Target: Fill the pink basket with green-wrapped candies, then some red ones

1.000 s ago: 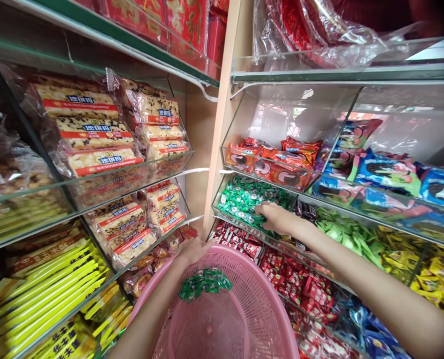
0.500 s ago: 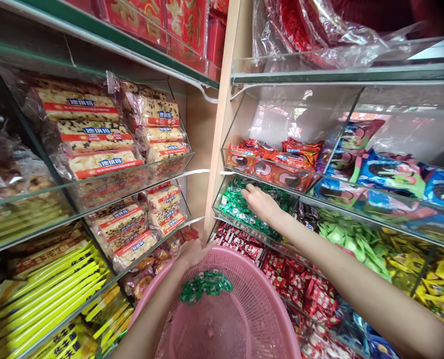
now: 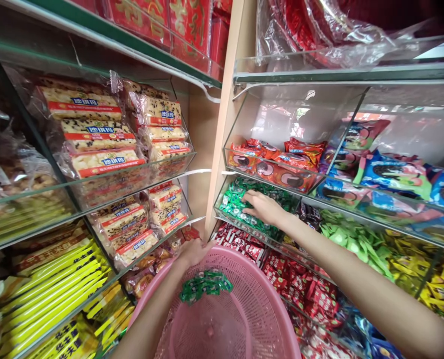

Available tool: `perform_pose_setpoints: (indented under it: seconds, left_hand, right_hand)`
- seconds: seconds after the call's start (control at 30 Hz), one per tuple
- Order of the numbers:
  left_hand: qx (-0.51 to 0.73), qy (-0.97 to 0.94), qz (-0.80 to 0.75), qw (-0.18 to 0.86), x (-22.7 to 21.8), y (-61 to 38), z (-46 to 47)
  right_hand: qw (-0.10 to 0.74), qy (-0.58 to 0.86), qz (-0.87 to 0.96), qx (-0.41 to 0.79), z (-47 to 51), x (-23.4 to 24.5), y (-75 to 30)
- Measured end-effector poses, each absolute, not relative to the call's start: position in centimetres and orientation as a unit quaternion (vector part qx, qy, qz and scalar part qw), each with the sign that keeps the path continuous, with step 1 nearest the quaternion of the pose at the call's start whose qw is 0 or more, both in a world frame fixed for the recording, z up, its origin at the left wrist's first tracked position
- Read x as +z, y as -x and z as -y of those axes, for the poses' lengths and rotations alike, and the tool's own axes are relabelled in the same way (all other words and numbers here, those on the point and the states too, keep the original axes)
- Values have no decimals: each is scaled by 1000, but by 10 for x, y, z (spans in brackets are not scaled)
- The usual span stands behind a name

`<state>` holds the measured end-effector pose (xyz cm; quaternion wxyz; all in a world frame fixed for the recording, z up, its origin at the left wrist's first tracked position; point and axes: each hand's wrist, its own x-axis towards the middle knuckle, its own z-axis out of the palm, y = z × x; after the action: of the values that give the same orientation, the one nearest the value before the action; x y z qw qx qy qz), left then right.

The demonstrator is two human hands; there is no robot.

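Observation:
My left hand is closed over the far rim of a pink plastic basket. Inside the basket lies a small heap of green-wrapped candies, against its far left wall. My right hand reaches into a clear shelf bin filled with more green-wrapped candies. Its fingers are bent and parted from the thumb, with the tips down at the candies. No candy shows between them.
Red snack packs sit in a bin just above my right hand, behind a clear front panel. Red-wrapped candies lie below. To the left are packaged sachima bars and yellow packets. A wooden post divides the shelves.
The fingers of my right hand have parted and lowered slightly among the green candies. My left hand and the basket stay in place. The view has shifted a little.

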<state>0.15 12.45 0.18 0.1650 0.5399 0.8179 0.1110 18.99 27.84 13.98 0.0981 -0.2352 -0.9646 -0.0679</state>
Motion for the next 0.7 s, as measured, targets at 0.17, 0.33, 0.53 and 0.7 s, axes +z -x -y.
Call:
perform_pose_setpoints:
  seconds: [0.17, 0.33, 0.53, 0.7]
  left_hand:
    - [112, -537, -820, 162, 1, 0, -124]
    - [120, -529, -824, 160, 2, 1, -123]
    - [118, -534, -823, 155, 4, 2, -124]
    - [116, -544, -816, 155, 3, 3, -126]
  right_hand:
    - [116, 238, 962, -60, -283, 141, -187]
    - [104, 227, 968, -38, -285, 140, -184]
    - [152, 213, 964, 54, -294, 135, -182]
    - [234, 211, 923, 222, -302, 139, -181]
